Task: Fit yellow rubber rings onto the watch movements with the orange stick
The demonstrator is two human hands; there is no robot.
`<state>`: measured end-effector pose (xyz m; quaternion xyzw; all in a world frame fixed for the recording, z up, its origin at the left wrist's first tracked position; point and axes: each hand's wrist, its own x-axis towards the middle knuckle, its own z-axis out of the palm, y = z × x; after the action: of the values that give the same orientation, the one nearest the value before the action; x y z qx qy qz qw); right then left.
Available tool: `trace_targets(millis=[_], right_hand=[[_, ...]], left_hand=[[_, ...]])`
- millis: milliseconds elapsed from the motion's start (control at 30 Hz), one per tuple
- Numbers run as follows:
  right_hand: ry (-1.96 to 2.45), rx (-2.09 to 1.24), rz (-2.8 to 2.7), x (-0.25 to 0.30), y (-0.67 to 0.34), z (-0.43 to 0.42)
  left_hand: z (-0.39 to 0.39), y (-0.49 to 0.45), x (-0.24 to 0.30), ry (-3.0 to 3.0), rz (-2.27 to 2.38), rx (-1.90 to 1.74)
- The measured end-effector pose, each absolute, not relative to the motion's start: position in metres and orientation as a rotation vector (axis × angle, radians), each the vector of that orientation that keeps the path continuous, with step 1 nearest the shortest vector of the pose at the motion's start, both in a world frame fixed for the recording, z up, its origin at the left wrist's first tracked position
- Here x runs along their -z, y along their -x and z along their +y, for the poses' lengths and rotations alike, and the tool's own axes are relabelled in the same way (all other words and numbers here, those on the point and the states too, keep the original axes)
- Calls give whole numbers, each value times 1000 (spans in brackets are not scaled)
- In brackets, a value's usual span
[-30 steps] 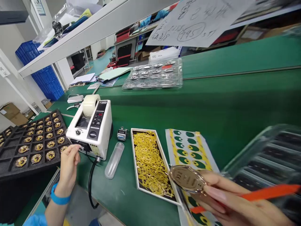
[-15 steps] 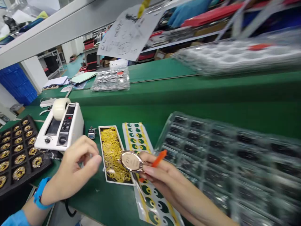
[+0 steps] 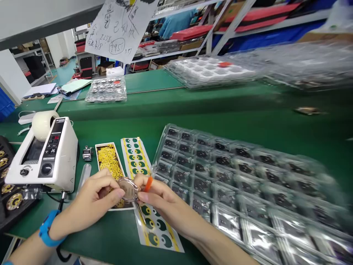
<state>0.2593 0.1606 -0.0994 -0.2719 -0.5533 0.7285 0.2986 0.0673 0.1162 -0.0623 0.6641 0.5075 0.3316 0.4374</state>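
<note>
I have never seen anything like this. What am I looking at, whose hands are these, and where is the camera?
No machine does the work here: these are one person's two bare hands. The camera sits on that person's head and looks forward and down, so you see roughly what they see.

The left hand, with a blue wristband, and the right hand pinch a round gold-coloured piece between them. The right hand also holds an orange tool.

Below them is a green bench. On it, from left to right, are a black tray of gold rings, a white tape dispenser, a small counter, a shallow box of yellow bits, a sheet of green and yellow stickers, and a large clear tray of dark parts.
</note>
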Motion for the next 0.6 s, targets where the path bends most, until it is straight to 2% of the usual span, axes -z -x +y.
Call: trace_targets(millis=[600], right_hand=[[719, -1957, -1472, 103, -259, 160]], left_hand=[[118, -70, 57, -1788, 1318, -813]])
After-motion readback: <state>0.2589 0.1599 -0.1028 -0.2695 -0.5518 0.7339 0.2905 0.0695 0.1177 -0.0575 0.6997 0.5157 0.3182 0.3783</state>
